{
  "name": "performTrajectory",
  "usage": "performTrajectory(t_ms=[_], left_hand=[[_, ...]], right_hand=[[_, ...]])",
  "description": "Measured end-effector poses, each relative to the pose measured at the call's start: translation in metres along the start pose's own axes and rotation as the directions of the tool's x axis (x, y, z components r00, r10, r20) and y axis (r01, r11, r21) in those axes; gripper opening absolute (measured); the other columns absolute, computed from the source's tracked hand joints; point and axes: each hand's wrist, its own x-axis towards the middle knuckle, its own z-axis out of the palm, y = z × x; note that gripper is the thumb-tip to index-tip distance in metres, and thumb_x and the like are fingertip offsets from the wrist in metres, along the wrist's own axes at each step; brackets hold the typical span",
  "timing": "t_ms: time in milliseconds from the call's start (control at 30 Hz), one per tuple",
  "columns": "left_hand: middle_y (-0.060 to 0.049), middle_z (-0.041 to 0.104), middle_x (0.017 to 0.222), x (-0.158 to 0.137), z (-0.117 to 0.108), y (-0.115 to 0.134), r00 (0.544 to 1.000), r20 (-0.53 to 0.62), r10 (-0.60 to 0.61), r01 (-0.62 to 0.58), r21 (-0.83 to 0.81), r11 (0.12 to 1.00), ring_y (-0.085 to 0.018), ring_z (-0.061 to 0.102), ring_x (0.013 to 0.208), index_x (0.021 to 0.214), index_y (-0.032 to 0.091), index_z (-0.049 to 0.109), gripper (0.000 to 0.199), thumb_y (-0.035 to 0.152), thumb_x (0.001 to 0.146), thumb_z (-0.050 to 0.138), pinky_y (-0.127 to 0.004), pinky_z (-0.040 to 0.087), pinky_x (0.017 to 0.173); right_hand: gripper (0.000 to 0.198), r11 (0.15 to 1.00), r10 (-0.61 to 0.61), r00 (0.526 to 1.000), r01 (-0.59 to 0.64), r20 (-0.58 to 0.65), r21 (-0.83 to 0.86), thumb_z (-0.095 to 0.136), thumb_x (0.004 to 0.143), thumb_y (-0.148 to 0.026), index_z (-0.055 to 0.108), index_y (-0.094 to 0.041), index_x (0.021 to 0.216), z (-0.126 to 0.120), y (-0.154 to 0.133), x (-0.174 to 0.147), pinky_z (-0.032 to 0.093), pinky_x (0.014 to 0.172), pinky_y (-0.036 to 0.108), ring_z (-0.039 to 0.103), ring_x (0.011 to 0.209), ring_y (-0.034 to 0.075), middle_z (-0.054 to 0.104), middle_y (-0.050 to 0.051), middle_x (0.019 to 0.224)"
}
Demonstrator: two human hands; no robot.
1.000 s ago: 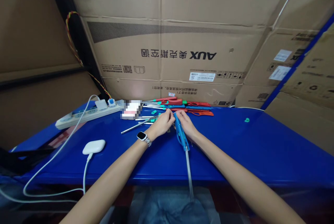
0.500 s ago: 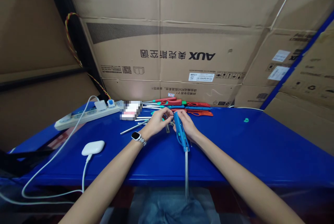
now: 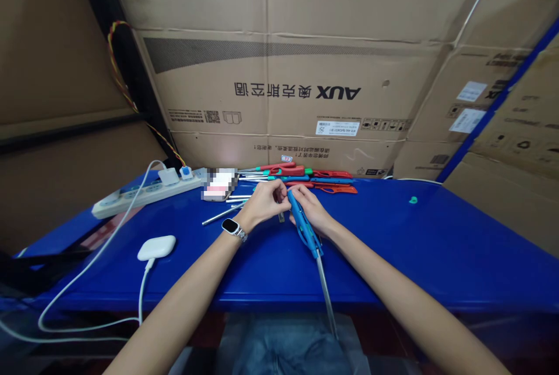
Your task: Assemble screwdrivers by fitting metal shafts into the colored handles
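Note:
A blue long-necked lighter (image 3: 302,220) is in my right hand (image 3: 313,212), its handle end up and its metal tube slanting down over the table's front edge. The fingers of that hand wrap round the handle. My left hand (image 3: 267,200) is closed in a pinch against the handle's upper end; whatever its fingertips hold is hidden. Under the left hand a small clear piece (image 3: 282,218) partly shows. Behind both hands lie several red lighters (image 3: 338,190) and blue ones. Loose metal tubes (image 3: 220,215) lie left of my left hand.
A white power strip (image 3: 144,191) with plugs stands at the left, beside a pixelated object (image 3: 219,184). A white earbud case (image 3: 156,247) has a cable attached. One small green piece (image 3: 413,200) lies on the blue table (image 3: 393,247) at right. Cardboard (image 3: 283,72) walls the back.
The lighter has tilted: its tube end has swung to the right and its handle end slightly left. My left hand has closed in on the handle end, covering more of the clear piece.

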Motion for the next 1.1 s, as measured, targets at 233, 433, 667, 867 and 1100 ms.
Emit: performTrajectory(t_ms=[233, 433, 667, 867, 1100], left_hand=[[0.003, 0.057, 0.067, 0.003, 0.007, -0.002, 0.995, 0.001, -0.104, 0.104, -0.081, 0.991, -0.011, 0.054, 0.060, 0.079, 0.018, 0.052, 0.009, 0.022, 0.077, 0.059, -0.023, 0.044, 0.060], [-0.002, 0.056, 0.078, 0.000, 0.006, -0.002, 0.987, 0.157, -0.012, -0.030, 0.262, 0.965, -0.019, 0.055, 0.069, 0.091, 0.022, 0.043, 0.016, 0.031, 0.099, 0.033, -0.030, 0.038, 0.065], [0.000, 0.052, 0.071, 0.007, 0.014, 0.002, 0.993, 0.107, -0.046, 0.017, 0.263, 0.965, -0.017, 0.050, 0.065, 0.081, 0.022, 0.040, 0.018, 0.028, 0.096, 0.034, -0.030, 0.033, 0.063], [0.003, 0.046, 0.064, 0.009, -0.009, -0.014, 0.991, 0.020, -0.130, 0.127, 0.130, 0.983, -0.013, 0.043, 0.060, 0.071, 0.020, 0.040, 0.023, 0.027, 0.093, 0.037, -0.026, 0.032, 0.060], [-0.005, 0.054, 0.083, -0.004, -0.041, -0.046, 0.987, 0.150, -0.059, 0.004, 0.343, 0.939, -0.018, 0.052, 0.077, 0.079, 0.020, 0.049, 0.027, 0.031, 0.098, 0.034, -0.031, 0.042, 0.074]], right_hand=[[0.044, 1.000, -0.004, 0.997, 0.006, -0.079, 0.018, 0.063, 0.076, -0.063, 0.048, -0.025, 0.093, 0.001, 0.000, 0.003, 0.039, 0.032, 0.019, 0.051, 0.034, 0.010, 0.053, -0.011, 0.052], [0.045, 0.997, 0.023, 0.995, -0.016, -0.096, 0.076, 0.064, 0.076, -0.063, 0.046, -0.025, 0.093, 0.001, -0.002, 0.002, 0.041, 0.033, 0.020, 0.052, 0.035, 0.010, 0.051, -0.012, 0.051], [0.045, 0.997, 0.015, 0.995, -0.006, -0.103, 0.083, 0.063, 0.076, -0.062, 0.047, -0.025, 0.096, 0.001, -0.001, 0.004, 0.039, 0.033, 0.020, 0.051, 0.034, 0.010, 0.051, -0.011, 0.052], [0.047, 0.994, 0.012, 0.991, 0.002, -0.132, 0.106, 0.066, 0.073, -0.061, 0.049, -0.025, 0.099, -0.002, -0.003, 0.004, 0.039, 0.033, 0.022, 0.053, 0.037, 0.010, 0.054, -0.010, 0.063], [0.042, 0.994, 0.037, 0.967, -0.009, -0.254, 0.110, 0.066, 0.075, -0.058, 0.047, -0.026, 0.093, -0.005, 0.002, 0.007, 0.039, 0.034, 0.022, 0.052, 0.038, 0.010, 0.054, -0.010, 0.062]])
